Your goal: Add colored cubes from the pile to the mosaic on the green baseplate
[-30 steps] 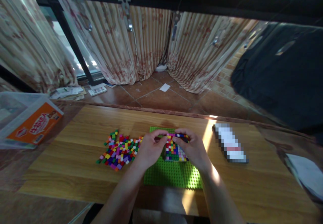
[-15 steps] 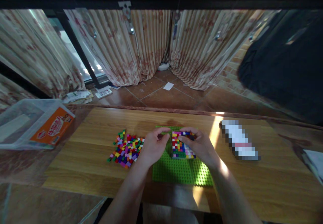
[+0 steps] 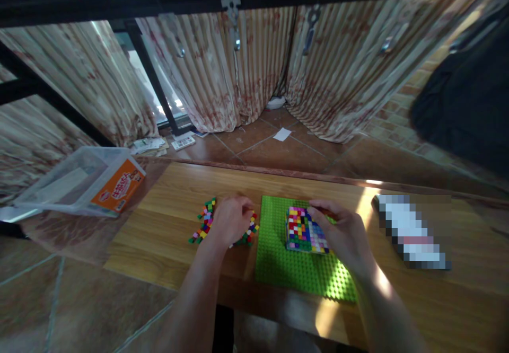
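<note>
A pile of small coloured toy bricks (image 3: 205,218) lies on the wooden table. My left hand (image 3: 233,219) is over the pile with its fingers curled down, and anything between the fingertips is hidden. On the green studded baseplate (image 3: 272,268) sits a block built of many-coloured bricks (image 3: 300,231), its top a mosaic of small squares. My right hand (image 3: 340,228) is at the block's far right side, thumb over the top and index finger by the far edge, closed on it. That hand covers part of the block's right side.
A clear plastic box (image 3: 79,183) with an orange label stands beyond the table's left end. On the right of the wooden table (image 3: 147,236) lies a pixelated, long object (image 3: 411,231). Curtains (image 3: 254,72) hang beyond the far edge, and papers (image 3: 183,141) lie on the floor.
My left hand has left the block's side and moved left to the loose bricks. My right hand stays at the block. The view has shifted, so the table appears tilted and further right.
</note>
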The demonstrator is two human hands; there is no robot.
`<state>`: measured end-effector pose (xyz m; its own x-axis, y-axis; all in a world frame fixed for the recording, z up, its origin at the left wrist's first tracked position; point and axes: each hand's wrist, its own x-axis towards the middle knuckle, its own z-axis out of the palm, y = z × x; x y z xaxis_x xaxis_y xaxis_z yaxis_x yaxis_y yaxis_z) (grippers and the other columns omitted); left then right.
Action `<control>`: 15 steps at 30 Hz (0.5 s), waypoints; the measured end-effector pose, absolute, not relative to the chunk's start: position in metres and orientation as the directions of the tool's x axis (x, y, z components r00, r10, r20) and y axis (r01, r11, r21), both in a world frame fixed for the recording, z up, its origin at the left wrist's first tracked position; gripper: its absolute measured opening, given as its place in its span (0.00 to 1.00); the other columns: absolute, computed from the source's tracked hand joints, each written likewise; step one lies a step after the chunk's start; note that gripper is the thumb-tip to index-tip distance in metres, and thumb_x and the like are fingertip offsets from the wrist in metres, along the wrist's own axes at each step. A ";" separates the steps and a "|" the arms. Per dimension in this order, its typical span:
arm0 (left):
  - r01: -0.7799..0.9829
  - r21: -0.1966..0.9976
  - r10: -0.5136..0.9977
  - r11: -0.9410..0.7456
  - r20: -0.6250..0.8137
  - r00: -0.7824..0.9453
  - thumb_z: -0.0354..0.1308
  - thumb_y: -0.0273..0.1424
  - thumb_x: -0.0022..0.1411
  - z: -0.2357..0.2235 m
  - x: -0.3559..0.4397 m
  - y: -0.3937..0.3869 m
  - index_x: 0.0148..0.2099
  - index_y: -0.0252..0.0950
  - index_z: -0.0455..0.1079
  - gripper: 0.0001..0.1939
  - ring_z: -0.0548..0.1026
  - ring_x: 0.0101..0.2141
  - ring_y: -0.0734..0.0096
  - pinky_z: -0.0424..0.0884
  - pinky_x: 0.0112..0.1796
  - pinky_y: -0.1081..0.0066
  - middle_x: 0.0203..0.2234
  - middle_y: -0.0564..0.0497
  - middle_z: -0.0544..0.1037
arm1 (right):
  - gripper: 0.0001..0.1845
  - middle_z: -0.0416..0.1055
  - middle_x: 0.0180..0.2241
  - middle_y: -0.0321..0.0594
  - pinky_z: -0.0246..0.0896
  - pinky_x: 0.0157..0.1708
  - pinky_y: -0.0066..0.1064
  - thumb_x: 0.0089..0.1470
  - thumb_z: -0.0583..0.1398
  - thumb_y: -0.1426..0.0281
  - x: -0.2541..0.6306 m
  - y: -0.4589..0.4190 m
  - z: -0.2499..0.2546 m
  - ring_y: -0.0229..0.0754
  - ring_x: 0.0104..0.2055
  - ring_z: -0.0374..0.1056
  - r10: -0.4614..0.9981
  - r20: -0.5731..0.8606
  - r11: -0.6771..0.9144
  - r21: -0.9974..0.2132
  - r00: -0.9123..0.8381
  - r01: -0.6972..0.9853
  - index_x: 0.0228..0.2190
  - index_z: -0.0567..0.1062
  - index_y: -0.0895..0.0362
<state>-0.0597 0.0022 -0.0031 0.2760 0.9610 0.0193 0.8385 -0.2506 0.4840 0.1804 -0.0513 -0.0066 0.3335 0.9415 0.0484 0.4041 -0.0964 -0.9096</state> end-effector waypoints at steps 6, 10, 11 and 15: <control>0.881 0.400 0.963 -0.253 0.012 0.271 0.54 0.24 0.57 -0.006 -0.049 -0.002 0.35 0.36 0.77 0.09 0.75 0.36 0.65 0.67 0.40 0.67 0.33 0.47 0.79 | 0.15 0.79 0.35 0.40 0.66 0.41 0.39 0.50 0.63 0.56 0.178 -0.054 -0.007 0.47 0.38 0.74 0.952 0.072 -0.082 -0.877 0.298 0.474 0.35 0.80 0.53; 0.878 0.424 0.966 -0.221 -0.029 0.257 0.53 0.24 0.58 -0.008 -0.048 -0.002 0.33 0.36 0.76 0.09 0.75 0.34 0.66 0.66 0.37 0.68 0.32 0.47 0.79 | 0.15 0.78 0.36 0.40 0.65 0.43 0.40 0.51 0.62 0.57 0.178 -0.053 -0.008 0.47 0.40 0.73 0.959 0.097 -0.049 -0.870 0.268 0.490 0.35 0.80 0.53; 0.877 0.427 0.965 -0.222 -0.031 0.259 0.53 0.23 0.58 -0.008 -0.048 -0.002 0.33 0.36 0.75 0.09 0.75 0.34 0.66 0.66 0.37 0.68 0.32 0.47 0.78 | 0.15 0.78 0.36 0.40 0.65 0.43 0.40 0.51 0.62 0.57 0.178 -0.053 -0.008 0.47 0.40 0.73 0.959 0.098 -0.048 -0.870 0.266 0.491 0.35 0.80 0.53; 0.885 0.402 0.963 -0.236 -0.027 0.269 0.53 0.23 0.58 -0.008 -0.048 -0.002 0.33 0.36 0.75 0.09 0.74 0.34 0.65 0.66 0.37 0.68 0.32 0.47 0.78 | 0.15 0.78 0.37 0.40 0.64 0.43 0.40 0.51 0.62 0.57 0.177 -0.052 -0.008 0.47 0.41 0.72 0.959 0.089 -0.059 -0.867 0.270 0.495 0.35 0.80 0.53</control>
<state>-0.0479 -0.0019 -0.0084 0.2693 0.9627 -0.0267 0.8848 -0.2364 0.4015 0.1766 -0.0522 -0.0084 0.2704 0.9586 0.0890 0.4952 -0.0592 -0.8668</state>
